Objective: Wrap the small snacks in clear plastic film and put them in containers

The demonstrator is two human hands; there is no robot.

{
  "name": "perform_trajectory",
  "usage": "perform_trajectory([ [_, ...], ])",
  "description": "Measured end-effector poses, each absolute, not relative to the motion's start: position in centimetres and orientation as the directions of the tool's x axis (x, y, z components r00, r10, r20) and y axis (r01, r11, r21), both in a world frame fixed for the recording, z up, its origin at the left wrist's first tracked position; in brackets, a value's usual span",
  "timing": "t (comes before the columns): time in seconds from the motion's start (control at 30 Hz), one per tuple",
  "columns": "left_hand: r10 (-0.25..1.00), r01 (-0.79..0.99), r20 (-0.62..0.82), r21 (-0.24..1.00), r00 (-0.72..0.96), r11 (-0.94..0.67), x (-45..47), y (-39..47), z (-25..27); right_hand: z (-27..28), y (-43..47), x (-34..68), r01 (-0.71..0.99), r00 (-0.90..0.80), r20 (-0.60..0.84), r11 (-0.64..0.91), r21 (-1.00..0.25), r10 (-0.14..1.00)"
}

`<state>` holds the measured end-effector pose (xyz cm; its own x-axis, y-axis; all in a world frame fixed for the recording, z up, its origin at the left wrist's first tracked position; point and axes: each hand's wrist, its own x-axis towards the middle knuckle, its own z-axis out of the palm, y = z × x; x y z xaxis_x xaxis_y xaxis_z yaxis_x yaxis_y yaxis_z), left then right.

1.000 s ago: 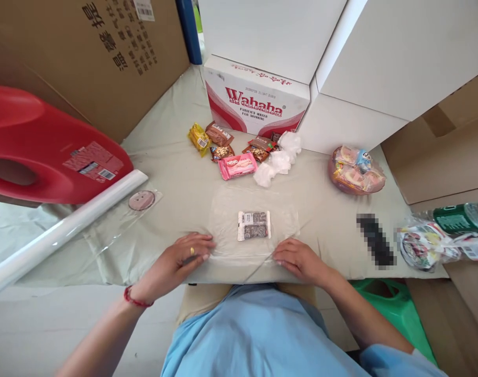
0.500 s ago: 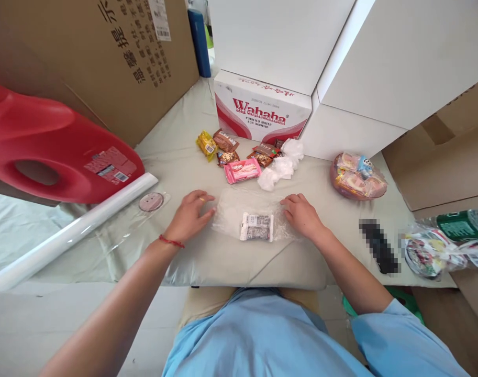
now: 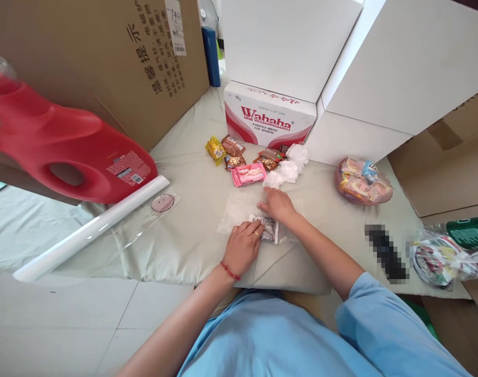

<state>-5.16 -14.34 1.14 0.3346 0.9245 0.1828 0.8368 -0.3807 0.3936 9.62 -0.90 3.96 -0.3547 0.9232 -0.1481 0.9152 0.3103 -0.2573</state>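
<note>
A small white packet with dark print [image 3: 270,230] lies on a sheet of clear plastic film [image 3: 234,207] on the cloth-covered table. My left hand [image 3: 244,242], with a red string bracelet, rests its fingers flat over the packet's left end. My right hand [image 3: 280,203] is over the film just beyond the packet, its fingers pointing left and slightly apart. Its fingertips are close to a crumpled white plastic wad [image 3: 288,170]. A pink wafer packet [image 3: 248,175] lies a little beyond both hands.
Several brown snack packets [image 3: 234,146] and a yellow one [image 3: 215,150] lie before the Wahaha box [image 3: 268,118]. A bowl of snacks [image 3: 362,183] stands right. A film roll [image 3: 93,228], a round tag [image 3: 162,202] and a red jug [image 3: 85,141] are left; a pixelated dark object [image 3: 386,254] lies right.
Both hands have moved inward from the film's sides. My left hand has come onto the packet, and my right hand has gone left to its far side. The view has shifted slightly.
</note>
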Motion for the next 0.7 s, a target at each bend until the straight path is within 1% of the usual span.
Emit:
perform_trajectory([
  [0.07, 0.920, 0.842, 0.199, 0.374, 0.337, -0.389, -5.1, -14.3, 0.2, 4.1, -0.2, 9.6, 0.899, -0.368, -0.237, 0.280, -0.336, 0.899],
  [0.1, 0.918, 0.843, 0.214, 0.367, 0.335, -0.393, -5.2, -14.3, -0.1, 4.2, 0.1, 9.8, 0.889, -0.385, -0.260, 0.281, -0.362, 0.886],
  [0.13, 0.915, 0.843, 0.225, 0.361, 0.336, -0.398, -5.3, -14.4, -0.2, 4.4, 0.3, 9.9, 0.878, -0.406, -0.254, 0.296, -0.377, 0.878],
  [0.23, 0.906, 0.842, 0.241, 0.345, 0.348, -0.415, -5.5, -14.5, -0.4, 5.2, 0.3, 10.5, 0.804, -0.506, -0.126, 0.414, -0.427, 0.853],
  [0.3, 0.901, 0.841, 0.245, 0.335, 0.358, -0.425, -5.4, -14.6, -0.3, 5.9, -0.3, 10.9, 0.724, -0.582, -0.048, 0.491, -0.484, 0.811],
  [0.37, 0.899, 0.840, 0.250, 0.332, 0.360, -0.429, -5.3, -14.6, -0.2, 6.6, -1.6, 11.3, 0.663, -0.647, -0.036, 0.539, -0.520, 0.762],
  [0.4, 0.900, 0.842, 0.252, 0.332, 0.356, -0.425, -5.3, -14.7, -0.2, 6.8, -2.4, 11.4, 0.645, -0.675, -0.044, 0.561, -0.519, 0.736],
  [0.53, 0.923, 0.862, 0.219, 0.338, 0.318, -0.377, -5.2, -14.8, 0.2, 6.5, -6.3, 12.1, 0.579, -0.777, -0.065, 0.670, -0.466, 0.626],
  [0.63, 0.933, 0.853, 0.183, 0.380, 0.310, -0.358, -5.5, -14.6, 0.3, 4.9, -9.1, 12.6, 0.542, -0.775, 0.022, 0.682, -0.491, 0.632],
  [0.7, 0.934, 0.824, 0.177, 0.441, 0.309, -0.356, -6.0, -14.4, 0.3, 3.8, -10.7, 12.7, 0.524, -0.748, 0.105, 0.681, -0.511, 0.655],
])
